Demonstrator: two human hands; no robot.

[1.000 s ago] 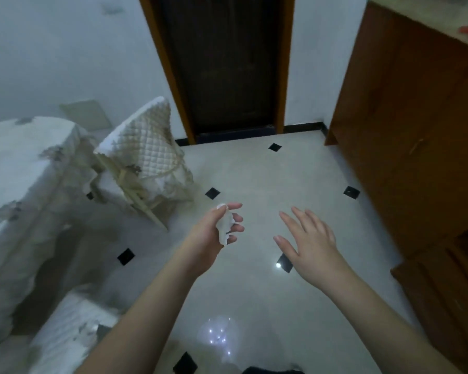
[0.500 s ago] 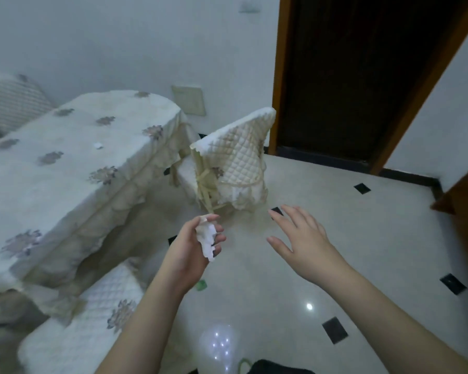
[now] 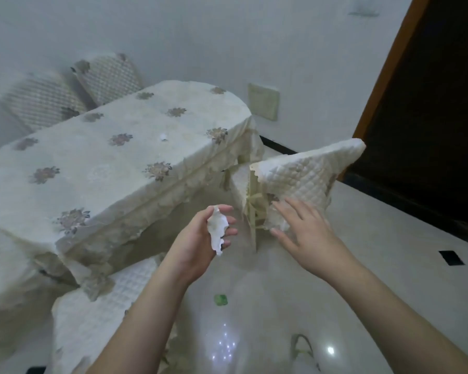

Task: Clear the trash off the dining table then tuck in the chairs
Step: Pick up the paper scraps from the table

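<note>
My left hand [image 3: 197, 241] pinches a crumpled white tissue [image 3: 217, 230] in the air, right of the dining table [image 3: 97, 163], which wears a cream cloth with flower prints. One small white scrap [image 3: 163, 136] lies on the tabletop near its far end. My right hand [image 3: 303, 228] hovers with spread straight fingers in front of the quilted back of a chair [image 3: 305, 179] that stands pulled out from the table's end. A second quilted chair seat [image 3: 92, 314] juts out below the table's near side.
Two more quilted chairs [image 3: 70, 90] stand behind the table by the wall. A dark doorway [image 3: 427, 109] with a wooden frame is at the right. A small green scrap [image 3: 221, 300] lies on the glossy tiled floor between my arms.
My view has swung left, bringing the whole table and the far chairs into sight. Both hands stay in front of me, the left still holding the tissue; the right is now nearer the chair back.
</note>
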